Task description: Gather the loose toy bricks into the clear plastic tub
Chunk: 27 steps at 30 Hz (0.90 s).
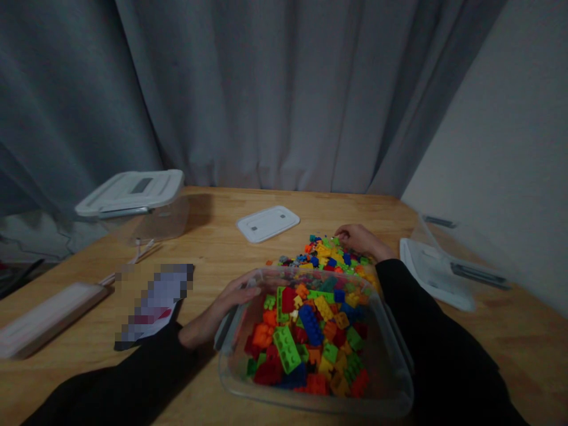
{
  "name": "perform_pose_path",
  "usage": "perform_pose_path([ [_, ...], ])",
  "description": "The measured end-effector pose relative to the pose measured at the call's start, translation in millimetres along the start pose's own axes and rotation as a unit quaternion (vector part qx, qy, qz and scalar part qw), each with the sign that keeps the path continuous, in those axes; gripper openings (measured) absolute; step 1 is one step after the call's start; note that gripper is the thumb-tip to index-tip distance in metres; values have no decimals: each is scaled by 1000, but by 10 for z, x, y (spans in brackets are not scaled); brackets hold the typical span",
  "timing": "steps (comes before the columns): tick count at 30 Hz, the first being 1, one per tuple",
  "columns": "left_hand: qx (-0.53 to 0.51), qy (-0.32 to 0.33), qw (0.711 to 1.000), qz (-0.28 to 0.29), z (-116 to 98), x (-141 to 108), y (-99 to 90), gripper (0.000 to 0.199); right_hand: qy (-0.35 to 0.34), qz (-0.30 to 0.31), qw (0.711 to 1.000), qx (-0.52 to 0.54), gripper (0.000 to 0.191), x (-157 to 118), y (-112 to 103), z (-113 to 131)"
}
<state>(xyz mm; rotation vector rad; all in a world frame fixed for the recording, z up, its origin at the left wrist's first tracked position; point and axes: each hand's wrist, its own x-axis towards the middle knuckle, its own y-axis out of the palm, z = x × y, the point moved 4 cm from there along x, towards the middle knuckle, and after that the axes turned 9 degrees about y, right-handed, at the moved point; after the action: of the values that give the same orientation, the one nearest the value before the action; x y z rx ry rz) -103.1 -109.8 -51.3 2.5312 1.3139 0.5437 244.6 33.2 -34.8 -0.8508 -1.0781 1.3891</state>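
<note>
A clear plastic box (317, 403) stands in front of me, holding large toy building bricks in green, blue, red, orange and yellow. My left hand (233, 299) grips its far left corner, thumb over the rim. Beyond the box lies a pile of smaller toy building bricks (326, 251) loose on the table. At the far right of that pile, my right hand (357, 236) reaches in with its fingers curled together among the bricks. Whatever sits between those fingertips is too small to make out.
A white lid (268, 223) lies flat behind the pile. On the left are a lidded clear box (166, 216), a phone (155, 305) and a white power strip (51, 316) with a cable. Another clear box (448, 260) rests by a white lid (412, 260) at right.
</note>
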Motion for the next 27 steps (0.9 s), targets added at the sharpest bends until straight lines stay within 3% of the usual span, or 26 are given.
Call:
perform_pose_path([
  [8, 22, 3, 1000, -13, -32, -7, -1, 33, -37, -25, 998, 36, 30, -6, -200, 86],
  [16, 29, 0, 1000, 1, -14, -10, -5, 40, -89, -31, 980, 177, 23, -134, -417, 320],
  [27, 32, 2, 999, 1, -49, 2, 24, 36, -56, -15, 993, 99, 23, -67, -324, 197],
])
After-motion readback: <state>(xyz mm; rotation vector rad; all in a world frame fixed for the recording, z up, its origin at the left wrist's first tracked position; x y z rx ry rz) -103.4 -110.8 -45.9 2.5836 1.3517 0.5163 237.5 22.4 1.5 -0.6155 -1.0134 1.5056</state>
